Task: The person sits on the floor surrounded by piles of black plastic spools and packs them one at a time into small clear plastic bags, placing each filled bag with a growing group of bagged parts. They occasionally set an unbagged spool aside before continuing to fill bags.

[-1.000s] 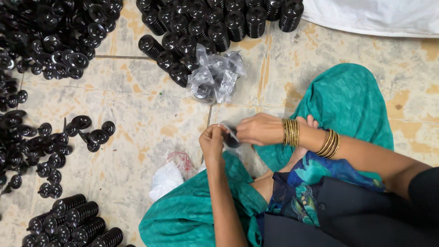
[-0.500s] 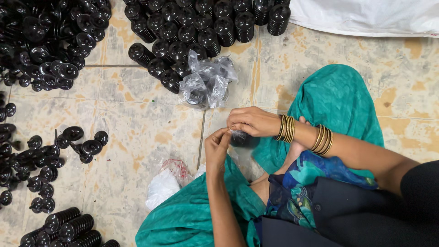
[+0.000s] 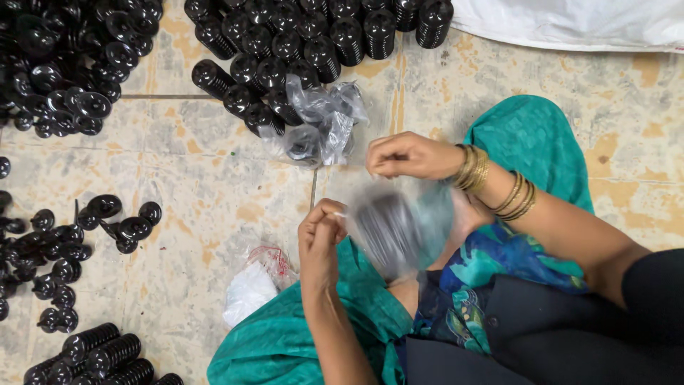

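- Far left: loose black plastic discs (image 3: 68, 246) lie scattered over the tiled floor (image 3: 192, 178), with ribbed stacks (image 3: 100, 353) of them lying on their sides at the bottom edge.
- Left of centre: a crumpled white and red-printed wrapper (image 3: 255, 281) lies on the floor just beside my knee, draped in teal cloth (image 3: 285, 342).
- Centre: my left hand (image 3: 320, 239) is closed to a pinch on one edge of a clear plastic bag (image 3: 399, 224); inside it shows a dark stack of black discs, blurred by motion.
- Above centre: a filled, crumpled clear bag (image 3: 320, 125) rests against the rows of upright black stacks (image 3: 299, 46).
- Right of centre: my right hand (image 3: 410, 155), gold bangles (image 3: 474, 167) at the wrist, is curled shut on the bag's upper edge, so the bag hangs between both hands above my lap.
- Risk, as I judge it: the thin film could slip from a pinch or tear under the load, and the stack would spill into my lap or roll among the loose pieces.
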Demonstrator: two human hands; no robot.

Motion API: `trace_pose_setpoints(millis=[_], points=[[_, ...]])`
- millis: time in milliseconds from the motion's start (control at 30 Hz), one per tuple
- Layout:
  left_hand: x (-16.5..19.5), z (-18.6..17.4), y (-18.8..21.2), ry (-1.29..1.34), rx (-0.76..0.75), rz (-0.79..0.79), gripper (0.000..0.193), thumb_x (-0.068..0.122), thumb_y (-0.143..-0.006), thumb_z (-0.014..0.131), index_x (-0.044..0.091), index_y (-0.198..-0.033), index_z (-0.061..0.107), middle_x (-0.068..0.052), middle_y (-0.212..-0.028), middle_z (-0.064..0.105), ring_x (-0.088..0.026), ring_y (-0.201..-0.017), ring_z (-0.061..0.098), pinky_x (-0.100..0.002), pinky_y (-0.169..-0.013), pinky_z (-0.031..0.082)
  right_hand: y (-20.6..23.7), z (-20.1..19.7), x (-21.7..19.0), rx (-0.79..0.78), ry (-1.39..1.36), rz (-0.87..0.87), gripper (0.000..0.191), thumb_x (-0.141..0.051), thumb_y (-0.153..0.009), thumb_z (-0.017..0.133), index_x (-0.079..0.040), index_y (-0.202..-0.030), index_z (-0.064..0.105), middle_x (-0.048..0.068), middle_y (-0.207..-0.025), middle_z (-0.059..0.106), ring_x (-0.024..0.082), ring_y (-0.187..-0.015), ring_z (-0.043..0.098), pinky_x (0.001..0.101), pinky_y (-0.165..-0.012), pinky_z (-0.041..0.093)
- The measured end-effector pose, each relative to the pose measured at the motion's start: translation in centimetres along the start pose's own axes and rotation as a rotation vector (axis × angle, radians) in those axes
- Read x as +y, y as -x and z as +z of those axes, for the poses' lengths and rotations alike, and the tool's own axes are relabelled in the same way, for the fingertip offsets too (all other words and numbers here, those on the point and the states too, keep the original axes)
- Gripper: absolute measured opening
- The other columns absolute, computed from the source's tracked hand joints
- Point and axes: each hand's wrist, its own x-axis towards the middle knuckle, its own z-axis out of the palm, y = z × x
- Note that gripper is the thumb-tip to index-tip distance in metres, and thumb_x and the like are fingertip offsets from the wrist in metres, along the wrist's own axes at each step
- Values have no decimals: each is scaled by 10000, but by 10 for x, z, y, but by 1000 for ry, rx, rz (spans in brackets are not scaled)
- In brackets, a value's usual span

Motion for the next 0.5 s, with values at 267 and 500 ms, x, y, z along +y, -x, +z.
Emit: trace_pose_setpoints(millis=[267,500], points=[[-28,-19,-16,256,273,-205,120,112,-950,553,31,-905,628,-8,-692,548,-74,-548,428,-229,-444,287,21,24,12,-158,-102,426,99,-103,-970,638,-10,-995,661,116,-967,651,309,-872,640,393,-768,525],[-38,-27,-24,92,338,-214,176,119,-936,633,-20,-1006,715,-130,-954,793,-39,-599,469,-183,-533,372,15,46,3,-363,427,346,127,-120,-811,630,-49,-904,581,120,-916,593,347,-883,656,457,-693,513]])
